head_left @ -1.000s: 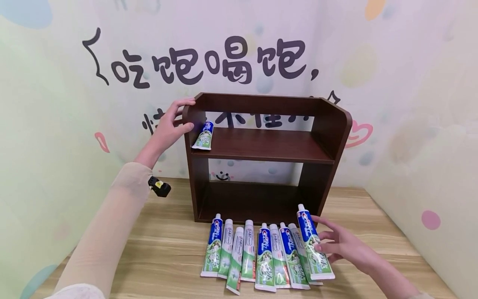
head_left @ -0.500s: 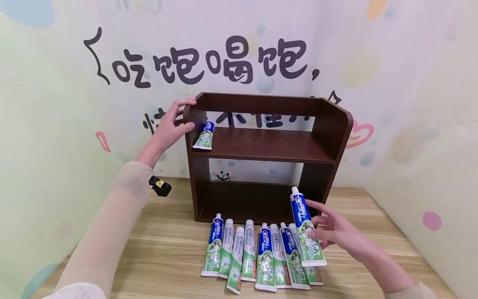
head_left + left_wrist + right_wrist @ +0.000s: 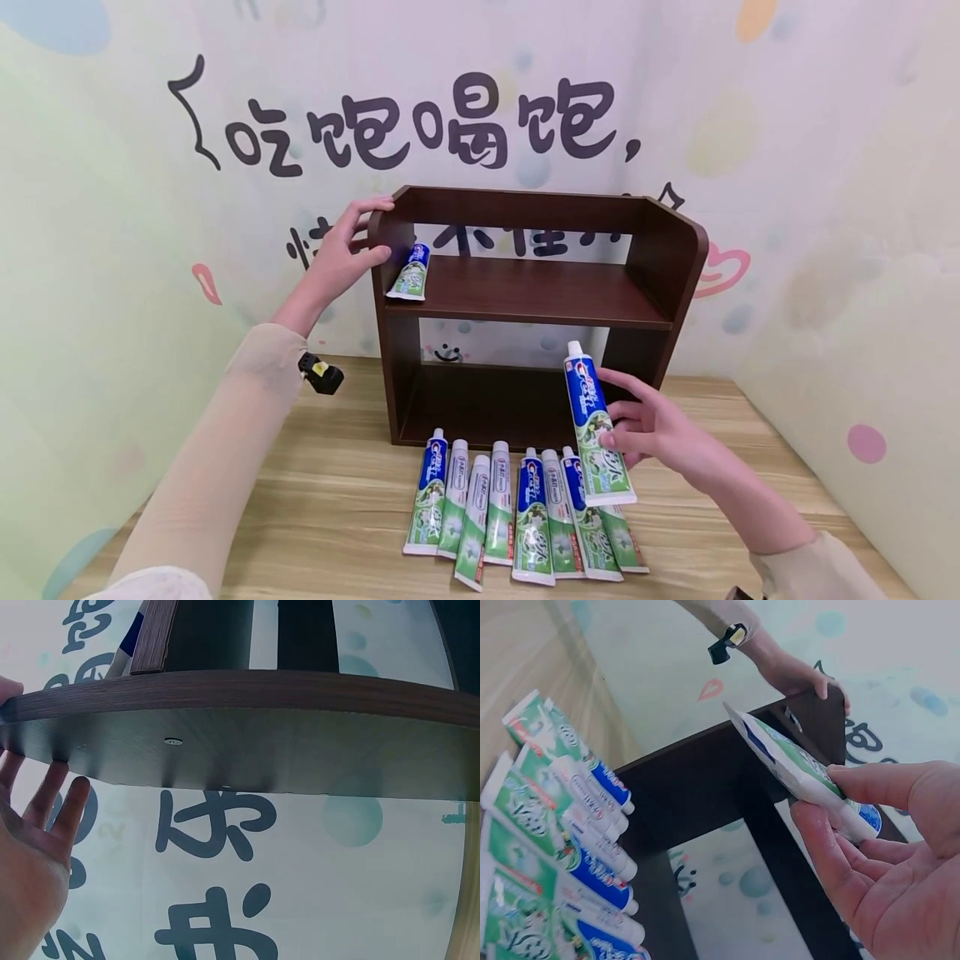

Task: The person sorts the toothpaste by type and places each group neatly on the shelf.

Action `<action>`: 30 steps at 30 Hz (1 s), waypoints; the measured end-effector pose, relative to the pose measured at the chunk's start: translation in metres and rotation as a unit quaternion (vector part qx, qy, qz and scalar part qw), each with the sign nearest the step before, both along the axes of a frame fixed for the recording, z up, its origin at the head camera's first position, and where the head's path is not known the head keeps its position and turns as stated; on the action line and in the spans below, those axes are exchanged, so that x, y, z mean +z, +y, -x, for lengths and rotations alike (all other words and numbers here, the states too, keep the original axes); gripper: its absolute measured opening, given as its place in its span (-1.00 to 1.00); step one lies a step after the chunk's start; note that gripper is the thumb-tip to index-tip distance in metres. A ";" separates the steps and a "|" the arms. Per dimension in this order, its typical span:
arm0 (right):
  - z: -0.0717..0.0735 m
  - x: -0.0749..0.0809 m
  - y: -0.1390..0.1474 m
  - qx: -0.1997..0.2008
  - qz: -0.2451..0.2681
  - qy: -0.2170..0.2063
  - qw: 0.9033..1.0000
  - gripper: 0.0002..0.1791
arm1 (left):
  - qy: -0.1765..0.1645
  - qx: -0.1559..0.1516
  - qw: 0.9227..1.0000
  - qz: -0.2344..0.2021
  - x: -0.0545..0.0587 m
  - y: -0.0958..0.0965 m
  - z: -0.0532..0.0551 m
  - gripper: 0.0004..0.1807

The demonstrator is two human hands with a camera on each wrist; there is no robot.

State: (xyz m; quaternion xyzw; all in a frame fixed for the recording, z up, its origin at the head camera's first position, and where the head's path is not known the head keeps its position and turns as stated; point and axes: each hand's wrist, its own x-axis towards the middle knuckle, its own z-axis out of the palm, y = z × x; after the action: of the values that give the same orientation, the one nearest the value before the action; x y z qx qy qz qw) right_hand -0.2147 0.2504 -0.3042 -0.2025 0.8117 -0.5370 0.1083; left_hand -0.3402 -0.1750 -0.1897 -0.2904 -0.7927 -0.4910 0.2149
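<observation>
My right hand [image 3: 663, 429] pinches a blue, white and green toothpaste tube [image 3: 596, 442] between thumb and fingers, cap upward, in front of the shelf's lower compartment. In the right wrist view the same tube [image 3: 802, 769] shows edge-on. My left hand [image 3: 341, 258] grips the upper left side panel of a dark brown two-tier shelf [image 3: 540, 292]; the left wrist view has its fingers [image 3: 56, 799] along the panel's outer face. Another blue and green tube [image 3: 411, 275] leans at the left end of the upper tier, beside that thumb.
Several toothpaste tubes [image 3: 532, 517], some blue and green, others white and green, lie in a row on the wooden table [image 3: 322, 500] before the shelf. Some overlap at the right end. A patterned wall [image 3: 480, 50] with large lettering stands close behind the shelf.
My right hand has raised the toothpaste tube from above the row's right end, moving up and left toward the shelf. The left hand stays on the side panel.
</observation>
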 end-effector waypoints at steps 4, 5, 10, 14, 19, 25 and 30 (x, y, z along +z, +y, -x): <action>0.005 0.010 -0.009 -0.020 -0.010 0.015 1.000 -0.08 | -0.002 0.000 1.000 -0.001 0.000 0.000 0.000 -0.42; 0.006 0.012 -0.011 -0.024 -0.011 0.019 0.999 -0.08 | -0.002 -0.001 1.000 -0.001 0.000 0.000 0.000 -0.42; 0.015 0.023 -0.021 -0.034 -0.005 0.033 0.999 -0.08 | -0.001 0.002 1.000 0.001 0.001 0.000 0.000 -0.42; 0.023 0.034 -0.029 -0.041 -0.006 0.043 0.998 -0.09 | -0.001 0.002 1.000 0.002 0.001 0.000 0.001 -0.41; 0.034 0.047 -0.038 -0.060 -0.007 0.047 0.997 -0.11 | 0.000 0.001 1.000 0.002 0.001 0.000 0.001 -0.42; 0.047 0.059 -0.051 -0.078 0.000 0.059 0.995 -0.12 | 0.005 -0.001 1.000 0.003 0.000 0.000 0.001 -0.42; 0.061 0.071 -0.063 -0.079 0.011 0.066 0.995 -0.12 | 0.004 0.000 1.000 0.001 0.000 0.000 0.000 -0.42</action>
State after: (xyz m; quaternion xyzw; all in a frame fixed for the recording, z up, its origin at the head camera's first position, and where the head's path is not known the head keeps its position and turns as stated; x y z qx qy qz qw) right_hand -0.2758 0.1877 -0.2329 -0.1739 0.8244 -0.5386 0.0094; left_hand -0.3405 -0.1753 -0.1899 -0.2929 -0.7925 -0.4889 0.2172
